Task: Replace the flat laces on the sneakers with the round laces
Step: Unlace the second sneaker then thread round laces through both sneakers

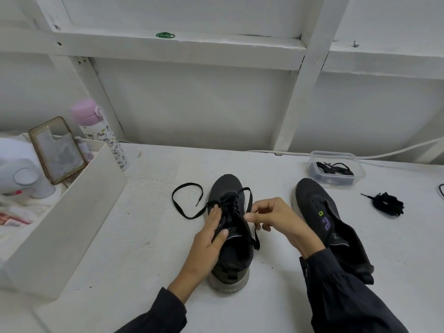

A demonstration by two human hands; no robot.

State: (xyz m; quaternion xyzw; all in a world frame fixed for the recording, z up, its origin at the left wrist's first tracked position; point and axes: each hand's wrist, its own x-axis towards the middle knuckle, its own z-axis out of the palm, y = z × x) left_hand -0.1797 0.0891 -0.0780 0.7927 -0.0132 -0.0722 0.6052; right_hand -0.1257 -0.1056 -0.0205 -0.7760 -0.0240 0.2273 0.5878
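The sneaker (227, 186) is pressed down by the left hand (206, 239), fingers (214, 214) straight; the flat lace (192, 216) is pinched by the right hand (276, 219). Pulled unevenly, the lace could be jammed in 1 eyelet.

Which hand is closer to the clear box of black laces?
The right hand, pinching the flat lace; the clear box sits beyond it to the right. The left hand rests farther left on the laced sneaker.
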